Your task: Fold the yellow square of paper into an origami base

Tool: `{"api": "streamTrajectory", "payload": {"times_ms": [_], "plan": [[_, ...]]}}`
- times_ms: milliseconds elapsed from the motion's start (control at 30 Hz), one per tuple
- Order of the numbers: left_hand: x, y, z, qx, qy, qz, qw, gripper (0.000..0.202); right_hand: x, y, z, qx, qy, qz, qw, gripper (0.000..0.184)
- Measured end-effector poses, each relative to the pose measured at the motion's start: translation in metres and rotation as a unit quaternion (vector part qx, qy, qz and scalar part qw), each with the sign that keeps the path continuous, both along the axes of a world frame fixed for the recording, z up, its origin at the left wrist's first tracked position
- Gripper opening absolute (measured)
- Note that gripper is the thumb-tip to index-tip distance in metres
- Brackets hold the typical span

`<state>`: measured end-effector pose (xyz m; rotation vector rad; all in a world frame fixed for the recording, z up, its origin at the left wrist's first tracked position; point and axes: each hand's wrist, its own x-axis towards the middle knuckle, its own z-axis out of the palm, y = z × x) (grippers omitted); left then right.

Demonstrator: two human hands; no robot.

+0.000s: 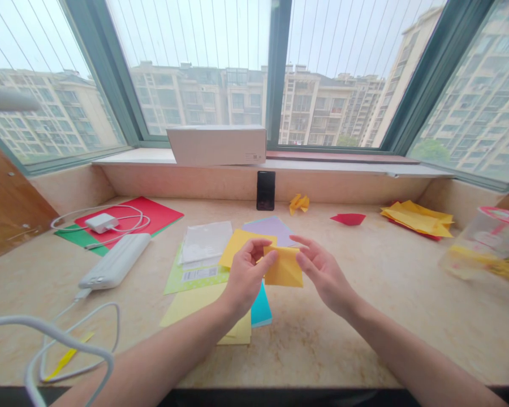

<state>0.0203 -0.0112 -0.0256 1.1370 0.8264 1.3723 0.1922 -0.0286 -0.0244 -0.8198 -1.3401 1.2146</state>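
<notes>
A small folded piece of yellow paper (284, 270) is held up over the work surface, with creases across its face. My left hand (251, 270) pinches its left upper corner between thumb and fingers. At its right edge, my right hand (322, 270) has the thumb against the paper, the index finger stretched out above. Behind my left hand lies a flat yellow sheet (235, 244), partly over a lilac sheet (275, 227). Below are pale yellow paper (195, 304) and a blue sheet (261, 308), both partly hidden by my left arm.
A phone (266, 191) leans on the back ledge beside crumpled orange paper (299, 203). Right are a red paper piece (348, 219), stacked yellow paper (418, 219) and a clear plastic cup (490, 243). Left are a white power bank (115, 261), a charger (102, 223), cables and red paper (163, 213).
</notes>
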Motion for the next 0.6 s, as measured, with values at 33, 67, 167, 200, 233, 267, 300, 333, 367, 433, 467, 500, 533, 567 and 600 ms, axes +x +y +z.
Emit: {"api": "streamTrajectory", "payload": {"times_ms": [33,67,167,200,233,267,300,333,367,433,467,500,533,567,600], "plan": [[0.0,0.0,0.0,-0.001,-0.01,-0.013,1.0,0.038,0.0,0.001,0.0,0.002,0.002,-0.006,1.0,0.045],[0.001,-0.001,0.0,-0.003,-0.019,-0.03,0.999,0.041,-0.001,0.002,-0.001,0.005,0.006,-0.017,1.0,0.047],[0.002,-0.004,0.002,-0.024,-0.012,-0.115,0.993,0.041,0.001,0.006,-0.001,0.02,0.013,-0.061,0.998,0.052],[0.002,-0.005,0.003,-0.033,0.003,-0.141,0.989,0.04,0.002,0.008,-0.001,0.025,0.011,-0.074,0.997,0.053],[0.003,-0.005,0.003,-0.04,0.017,-0.158,0.986,0.04,0.003,0.009,-0.001,0.028,0.006,-0.083,0.996,0.054],[0.002,-0.005,0.003,-0.043,0.027,-0.162,0.985,0.041,0.005,0.009,-0.001,0.028,-0.002,-0.084,0.996,0.054],[0.002,-0.005,0.004,-0.042,0.028,-0.152,0.987,0.042,0.006,0.01,0.0,0.025,-0.014,-0.075,0.997,0.054],[0.002,-0.004,0.004,-0.04,0.021,-0.133,0.99,0.043,0.007,0.01,-0.001,0.02,-0.031,-0.061,0.997,0.053],[0.001,-0.004,0.004,-0.036,0.009,-0.114,0.993,0.043,0.008,0.01,-0.001,0.014,-0.048,-0.05,0.998,0.05],[0.0,-0.002,0.005,-0.032,-0.006,-0.102,0.994,0.042,0.009,0.01,-0.002,0.012,-0.068,-0.055,0.996,0.041],[-0.001,-0.002,0.006,-0.03,-0.004,-0.106,0.994,0.041,0.01,0.01,-0.003,0.017,-0.07,-0.072,0.995,0.037],[-0.002,-0.002,0.007,-0.025,0.008,-0.116,0.993,0.04,0.011,0.01,-0.004,0.027,-0.069,-0.096,0.993,0.033],[-0.002,-0.002,0.007,-0.017,0.032,-0.13,0.991,0.038,0.011,0.01,-0.005,0.041,-0.07,-0.12,0.99,0.03],[-0.003,-0.003,0.007,-0.004,0.063,-0.145,0.987,0.035,0.013,0.01,-0.006,0.059,-0.076,-0.141,0.985,0.027],[-0.003,-0.003,0.006,0.009,0.094,-0.158,0.983,0.031,0.014,0.009,-0.007,0.078,-0.087,-0.161,0.98,0.025]]}}
